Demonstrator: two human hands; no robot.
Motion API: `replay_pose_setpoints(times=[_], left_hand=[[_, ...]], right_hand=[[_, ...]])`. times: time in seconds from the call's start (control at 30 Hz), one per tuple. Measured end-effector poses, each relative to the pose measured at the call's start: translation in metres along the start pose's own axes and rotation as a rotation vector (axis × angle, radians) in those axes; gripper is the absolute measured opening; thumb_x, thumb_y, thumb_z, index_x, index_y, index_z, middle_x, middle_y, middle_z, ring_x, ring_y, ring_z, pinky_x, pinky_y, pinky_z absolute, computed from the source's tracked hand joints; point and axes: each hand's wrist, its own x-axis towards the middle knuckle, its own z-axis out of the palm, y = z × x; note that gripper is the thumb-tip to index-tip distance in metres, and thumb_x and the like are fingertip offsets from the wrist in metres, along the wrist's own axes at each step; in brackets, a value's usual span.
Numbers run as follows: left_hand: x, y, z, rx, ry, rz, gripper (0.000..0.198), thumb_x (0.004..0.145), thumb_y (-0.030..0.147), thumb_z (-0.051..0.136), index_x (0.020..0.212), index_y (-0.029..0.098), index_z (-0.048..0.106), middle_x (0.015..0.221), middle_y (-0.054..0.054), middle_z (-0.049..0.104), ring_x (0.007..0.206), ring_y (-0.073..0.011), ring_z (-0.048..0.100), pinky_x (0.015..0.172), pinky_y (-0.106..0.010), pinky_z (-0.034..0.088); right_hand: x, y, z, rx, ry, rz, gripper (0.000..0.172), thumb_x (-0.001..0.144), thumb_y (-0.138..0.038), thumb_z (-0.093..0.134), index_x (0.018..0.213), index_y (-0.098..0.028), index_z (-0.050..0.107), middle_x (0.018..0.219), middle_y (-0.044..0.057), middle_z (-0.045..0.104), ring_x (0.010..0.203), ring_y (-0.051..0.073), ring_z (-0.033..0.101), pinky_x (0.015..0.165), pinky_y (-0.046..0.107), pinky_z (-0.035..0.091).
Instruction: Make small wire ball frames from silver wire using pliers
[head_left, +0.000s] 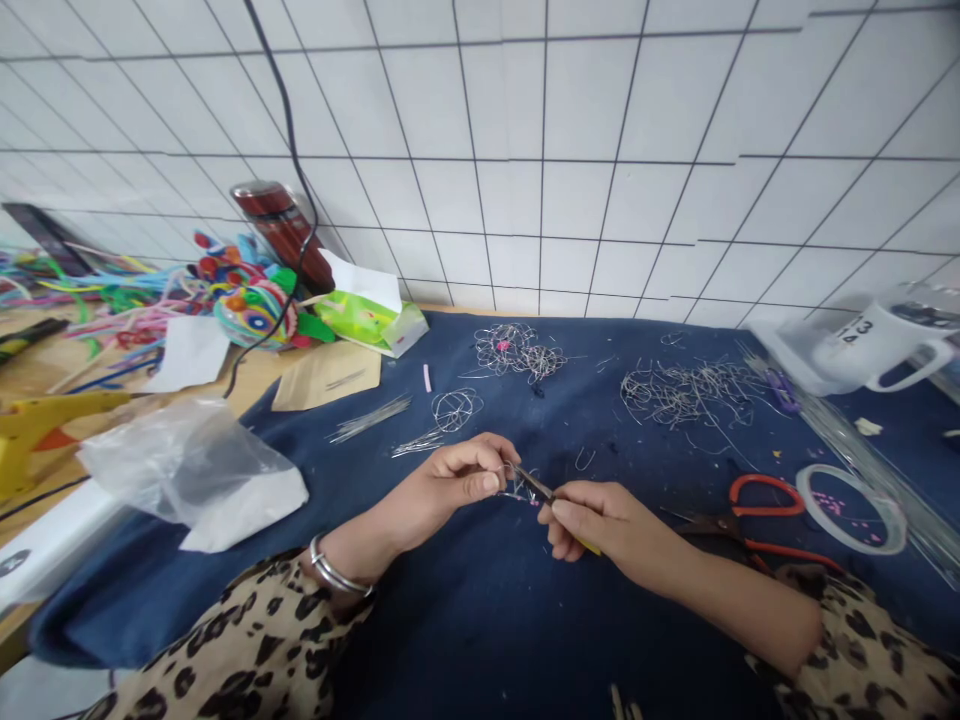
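A: Where do we find the work, and how do the hands stand?
B: We find the wire point(513, 495) between the hands, just above the cloth point(465, 610). The left hand point(450, 480) pinches it at the fingertips; the right hand point(589, 515) is closed around the pliers point(534, 485), whose tips appear to meet the wire.

A: How far along do we judge it?
B: Partway, in our judgement: the wire looks bent, and the pliers are on it. Straight rods point(371, 418) lie unbent near a round coil point(455, 409). What remains on this piece we cannot tell; its shape is too small to read.

A: Edges and room?
B: We note the wall point(510, 200) closing the back, and the cloth's left edge slanting across the counter point(30, 370). A bag point(180, 460) lies well left. Scissors point(733, 524) lie near the right arm, a roll point(807, 505) beside them; we judge that side tighter. The widest stretch of cloth lies on the near side of both hands.
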Motion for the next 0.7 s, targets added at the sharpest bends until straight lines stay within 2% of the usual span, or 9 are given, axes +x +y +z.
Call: replay_pose_setpoints(times=[0.3, 0.57, 0.7], left_hand=[[0.0001, 0.0004, -0.0002, 0.068, -0.026, -0.009, 0.008, 0.083, 0.018, 0.059, 0.079, 0.013, 0.062, 0.086, -0.005, 0.058, 0.079, -0.0143, 0.053, 0.07, -0.027, 0.039], [0.0002, 0.0008, -0.0015, 0.137, 0.052, 0.057, 0.007, 0.083, 0.019, 0.059, 0.079, 0.014, 0.062, 0.083, -0.004, 0.058, 0.078, -0.0143, 0.052, 0.07, -0.027, 0.039], [0.0006, 0.0001, -0.0012, 0.171, 0.054, 0.063, 0.009, 0.083, 0.021, 0.059, 0.079, 0.014, 0.061, 0.083, -0.005, 0.057, 0.078, -0.0151, 0.051, 0.069, -0.027, 0.039]], right_hand=[[-0.0005, -0.0018, -0.0007, -0.023, 0.003, 0.005, 0.029, 0.089, -0.039, 0.045, 0.092, -0.013, 0.059, 0.078, 0.004, 0.06, 0.069, 0.012, 0.059, 0.066, 0.026, 0.047], [-0.0001, -0.0052, 0.0004, -0.043, 0.017, 0.028, 0.031, 0.089, -0.04, 0.045, 0.092, -0.013, 0.059, 0.077, 0.004, 0.06, 0.069, 0.012, 0.06, 0.064, 0.026, 0.049], [-0.0012, -0.0079, 0.0016, -0.089, 0.024, 0.035, 0.031, 0.089, -0.039, 0.044, 0.092, -0.013, 0.059, 0.077, 0.003, 0.06, 0.067, 0.012, 0.06, 0.061, 0.025, 0.049]])
